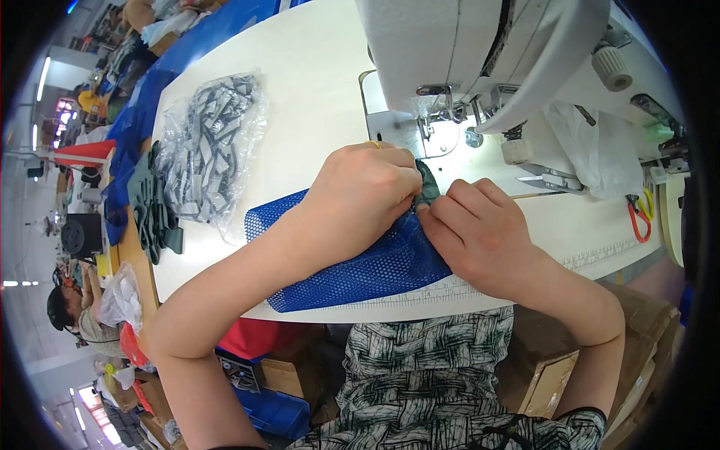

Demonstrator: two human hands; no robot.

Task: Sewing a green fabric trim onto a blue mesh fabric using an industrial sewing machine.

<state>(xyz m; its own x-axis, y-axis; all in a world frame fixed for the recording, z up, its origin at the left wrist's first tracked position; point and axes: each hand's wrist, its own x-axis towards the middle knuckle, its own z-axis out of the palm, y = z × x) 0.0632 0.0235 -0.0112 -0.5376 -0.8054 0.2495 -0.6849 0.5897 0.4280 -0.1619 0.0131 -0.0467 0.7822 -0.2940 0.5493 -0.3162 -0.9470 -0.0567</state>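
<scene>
One white table (315,105) bears everything within reach, with the clock face centred on the view. Largest on it is the machine (442,45), at one o'clock, its working end turned towards the hands. Blue mesh (360,274) lies just below centre, spreading towards eight o'clock; resting its bulk on the table probably takes the weight off the gripped edge. At ten o'clock a clear bag (217,142) of small grey pieces sits apart, seemingly to stay handy without crowding the mesh. The left hand (367,184) is curled tightly on the mesh's upper edge, its fingertips partly hidden; the right hand (484,232) pinches beside it with bent fingers, likely so that both steady one short stretch. Green cloth (146,195) is heaped at nine o'clock, over the table's rim. A ruler (405,295) follows the near edge from five to three o'clock, where scissors (632,214) lie, probably for the right hand's convenience. Smallest, a green strip (427,184) shows between the hands at two o'clock, just below the foot (424,129).
</scene>
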